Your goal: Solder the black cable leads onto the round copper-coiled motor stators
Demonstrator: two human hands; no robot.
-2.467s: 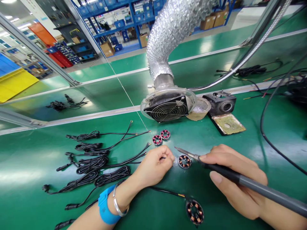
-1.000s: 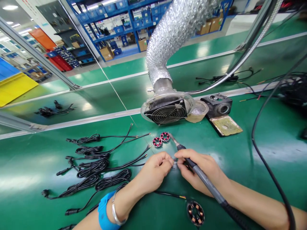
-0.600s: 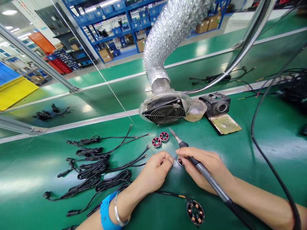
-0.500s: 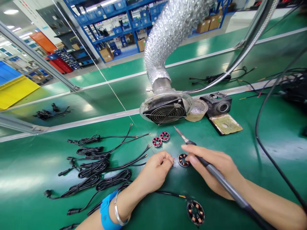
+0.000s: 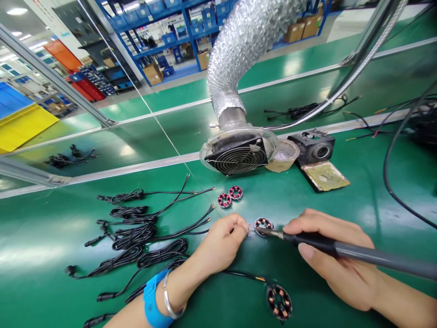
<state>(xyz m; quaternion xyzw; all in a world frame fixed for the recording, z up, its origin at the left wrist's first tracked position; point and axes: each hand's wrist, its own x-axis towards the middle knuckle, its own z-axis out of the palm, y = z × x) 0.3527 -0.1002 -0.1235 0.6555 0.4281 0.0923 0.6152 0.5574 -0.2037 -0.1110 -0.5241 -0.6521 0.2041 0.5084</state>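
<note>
My right hand (image 5: 336, 255) grips a soldering iron (image 5: 314, 243) by its dark handle. The iron's tip lies over a small round motor stator (image 5: 264, 226) with copper windings. Just left of that stator, my left hand (image 5: 227, 241) is closed in a pinch on thin wire ends (image 5: 250, 226); how far they run inside the fingers is hidden. Two stators with red windings, one of them a red-wound stator (image 5: 224, 200), sit beyond the left hand. Nearer to me rests a copper-wound stator (image 5: 279, 302) joined to a black cable (image 5: 244, 275).
Coiled black cables (image 5: 134, 237) lie in a row at the left. A fume extractor (image 5: 239, 157) on a foil duct hangs over the bench's far side. Behind the right hand stand a soldering iron holder (image 5: 314, 148), a yellow sponge (image 5: 324, 176) and a bowl (image 5: 284, 156).
My right hand has swung the soldering iron down and moved right, bringing its tip from above the bench onto the stator beside my left hand. The left hand has barely moved.
</note>
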